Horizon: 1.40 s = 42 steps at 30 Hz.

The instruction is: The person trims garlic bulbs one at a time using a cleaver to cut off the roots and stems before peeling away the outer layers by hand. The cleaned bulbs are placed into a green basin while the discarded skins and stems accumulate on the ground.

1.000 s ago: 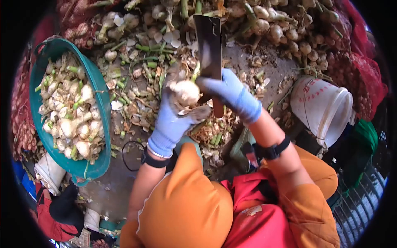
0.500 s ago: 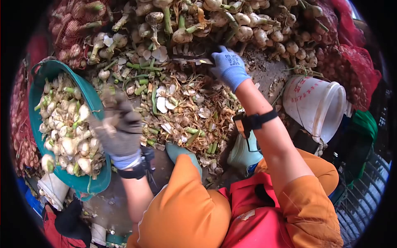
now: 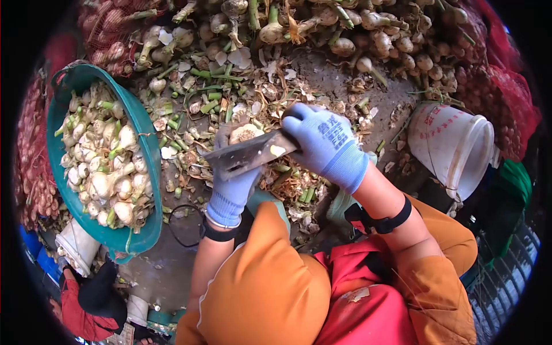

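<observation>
A blue glove covers my right hand (image 3: 325,141), which is closed on the handle end of a wide, dark-bladed knife (image 3: 247,154). The blade points left and lies across the front of my left hand (image 3: 233,178). My gloved left hand is wrapped round a garlic bulb (image 3: 246,133), whose pale root side faces up just above the blade. Most of my left fingers are hidden behind the blade and bulb. Below both hands, cut stems and dry peelings (image 3: 213,103) cover the floor.
On the left a green tub (image 3: 150,172) holds many trimmed bulbs. Untrimmed garlic (image 3: 379,43) is heaped along the top, with red net bags (image 3: 509,98) at right. A white bucket (image 3: 428,135) lies tilted at right. Another person (image 3: 95,305) is at lower left.
My left hand has moved right from beside the tub and now holds a bulb. My right hand has come down from the heap with the knife, bringing the blade to the bulb.
</observation>
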Tool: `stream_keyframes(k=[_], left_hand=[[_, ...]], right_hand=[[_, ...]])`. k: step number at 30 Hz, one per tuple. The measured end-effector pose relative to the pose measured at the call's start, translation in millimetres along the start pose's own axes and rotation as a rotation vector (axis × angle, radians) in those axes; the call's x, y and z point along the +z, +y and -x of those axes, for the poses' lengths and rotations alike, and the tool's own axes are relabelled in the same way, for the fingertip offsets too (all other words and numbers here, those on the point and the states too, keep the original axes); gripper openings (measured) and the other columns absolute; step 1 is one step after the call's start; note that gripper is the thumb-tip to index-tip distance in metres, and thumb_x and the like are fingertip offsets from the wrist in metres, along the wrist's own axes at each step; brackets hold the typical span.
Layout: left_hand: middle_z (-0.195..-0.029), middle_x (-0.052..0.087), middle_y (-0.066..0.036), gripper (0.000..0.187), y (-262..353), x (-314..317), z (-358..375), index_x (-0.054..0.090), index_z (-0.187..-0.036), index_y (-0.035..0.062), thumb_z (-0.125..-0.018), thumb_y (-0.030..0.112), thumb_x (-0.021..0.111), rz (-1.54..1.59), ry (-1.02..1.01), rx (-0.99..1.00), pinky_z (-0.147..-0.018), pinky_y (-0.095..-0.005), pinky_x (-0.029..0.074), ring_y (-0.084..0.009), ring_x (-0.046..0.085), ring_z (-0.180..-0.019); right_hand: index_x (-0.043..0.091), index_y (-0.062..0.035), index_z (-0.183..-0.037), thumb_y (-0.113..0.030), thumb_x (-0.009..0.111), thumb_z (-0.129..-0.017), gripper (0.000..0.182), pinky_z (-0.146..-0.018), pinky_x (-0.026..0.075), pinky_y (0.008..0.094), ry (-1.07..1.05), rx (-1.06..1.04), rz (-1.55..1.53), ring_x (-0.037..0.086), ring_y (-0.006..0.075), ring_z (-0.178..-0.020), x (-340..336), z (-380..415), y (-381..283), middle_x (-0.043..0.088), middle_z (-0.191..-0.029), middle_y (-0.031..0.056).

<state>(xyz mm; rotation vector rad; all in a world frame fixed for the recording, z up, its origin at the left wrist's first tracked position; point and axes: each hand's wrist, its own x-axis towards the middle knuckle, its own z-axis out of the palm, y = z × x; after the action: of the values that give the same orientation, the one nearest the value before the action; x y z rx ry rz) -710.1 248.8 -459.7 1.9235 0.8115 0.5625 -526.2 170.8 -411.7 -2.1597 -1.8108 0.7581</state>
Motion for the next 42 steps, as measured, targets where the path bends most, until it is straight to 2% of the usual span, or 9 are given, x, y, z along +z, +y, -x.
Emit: stream_keyframes(k=[12, 14, 16, 20, 24, 32, 36, 38, 42], left_hand=[[-0.110, 0.057, -0.010, 0.068, 22.9, -13.7, 4.5, 0.040, -0.122, 0.0036, -0.071, 0.012, 0.084, 0.600, -0.072, -0.356, -0.085, -0.0330, 0.052, -0.0184, 0.061, -0.096], [-0.111, 0.057, -0.012, 0.063, 12.1, -17.5, 8.9, 0.042, -0.120, 0.0044, -0.072, 0.009, 0.082, 0.468, -0.149, -0.537, -0.085, -0.0319, 0.051, -0.0180, 0.060, -0.098], [-0.111, 0.055, -0.011, 0.055, 47.3, -19.6, 2.3, 0.047, -0.116, 0.0055, -0.072, 0.009, 0.080, 0.353, -0.253, -0.041, -0.082, -0.0315, 0.050, -0.0164, 0.056, -0.096], [-0.107, 0.054, -0.009, 0.060, 16.4, -1.7, -4.9, 0.047, -0.117, 0.0058, -0.071, 0.013, 0.085, 0.466, -0.044, -0.316, -0.084, -0.0314, 0.050, -0.0164, 0.055, -0.095], [-0.105, 0.055, -0.008, 0.062, -52.5, 6.4, 7.8, 0.050, -0.116, 0.0034, -0.068, 0.016, 0.088, 0.239, -0.136, -0.105, -0.085, -0.0310, 0.051, -0.0188, 0.058, -0.095], [-0.107, 0.056, -0.007, 0.075, -3.7, -1.8, 7.1, 0.040, -0.123, 0.0057, -0.067, 0.019, 0.089, 0.445, -0.044, -0.190, -0.087, -0.0314, 0.052, -0.0173, 0.060, -0.095], [-0.111, 0.056, -0.008, 0.070, -4.8, -3.8, 12.7, 0.043, -0.127, 0.0047, -0.071, 0.013, 0.084, 0.958, 0.005, -0.775, -0.097, -0.0379, 0.045, -0.0170, 0.058, -0.099], [-0.115, 0.053, -0.010, 0.070, 30.5, -13.6, 7.8, 0.043, -0.128, 0.0042, -0.072, 0.013, 0.083, 0.401, -0.193, -0.097, -0.098, -0.0387, 0.044, -0.0178, 0.055, -0.104], [-0.115, 0.050, -0.011, 0.072, 17.7, -2.1, -0.6, 0.044, -0.126, 0.0018, -0.070, 0.017, 0.087, 0.649, -0.013, -0.401, -0.094, -0.0323, 0.045, -0.0208, 0.052, -0.104]], right_hand=[[0.063, -0.0140, -0.101, -0.025, 0.072, -0.072, 0.032, -0.068, 0.053, 0.0418, -0.007, -0.136, -0.052, 0.065, 0.0303, -0.085, 8.7, -5.8, -5.9, 0.058, -0.097, 0.0092], [0.064, -0.0126, -0.094, -0.025, 0.069, -0.075, 0.024, -0.069, 0.054, 0.0430, 0.009, 0.014, -0.057, 0.066, 0.0322, -0.082, 16.6, -10.6, 5.9, 0.060, -0.092, 0.0106], [0.066, -0.0078, -0.086, -0.028, 0.065, -0.078, 0.022, -0.072, 0.053, 0.0443, -0.029, 0.346, -0.079, 0.066, 0.0343, -0.082, 43.4, -19.4, 51.2, 0.066, -0.086, 0.0135], [0.067, -0.0046, -0.091, -0.027, 0.065, -0.081, 0.024, -0.066, 0.050, 0.0338, -0.126, 0.563, -0.843, 0.057, 0.0124, -0.062, 39.7, -12.9, 32.0, 0.063, -0.067, 0.0121], [0.065, -0.0081, -0.093, -0.026, 0.067, -0.079, 0.022, -0.072, 0.054, 0.0425, -0.057, 0.143, -0.134, 0.066, 0.0344, -0.085, 23.6, -8.1, 4.0, 0.063, -0.089, 0.0150], [0.062, -0.0115, -0.095, -0.024, 0.071, -0.075, 0.026, -0.066, 0.054, 0.0424, -0.025, -0.097, -0.016, 0.066, 0.0313, -0.084, 4.5, -2.9, -7.9, 0.059, -0.094, 0.0112], [0.063, -0.0114, -0.091, -0.024, 0.066, -0.078, 0.019, -0.069, 0.055, 0.0426, -0.028, 0.026, -0.015, 0.067, 0.0316, -0.083, 5.7, -9.9, 5.7, 0.062, -0.093, 0.0119], [0.063, -0.0084, -0.086, -0.025, 0.069, -0.075, 0.020, -0.067, 0.053, 0.0433, -0.056, 0.334, -0.020, 0.064, 0.0373, -0.082, 39.2, -17.1, 49.4, 0.063, -0.086, 0.0132], [0.067, -0.0004, -0.093, -0.022, 0.063, -0.081, 0.025, -0.066, 0.054, 0.0360, -0.233, 0.683, -1.061, 0.068, 0.0212, -0.067, 30.2, -12.5, 28.2, 0.067, -0.077, 0.0115]])
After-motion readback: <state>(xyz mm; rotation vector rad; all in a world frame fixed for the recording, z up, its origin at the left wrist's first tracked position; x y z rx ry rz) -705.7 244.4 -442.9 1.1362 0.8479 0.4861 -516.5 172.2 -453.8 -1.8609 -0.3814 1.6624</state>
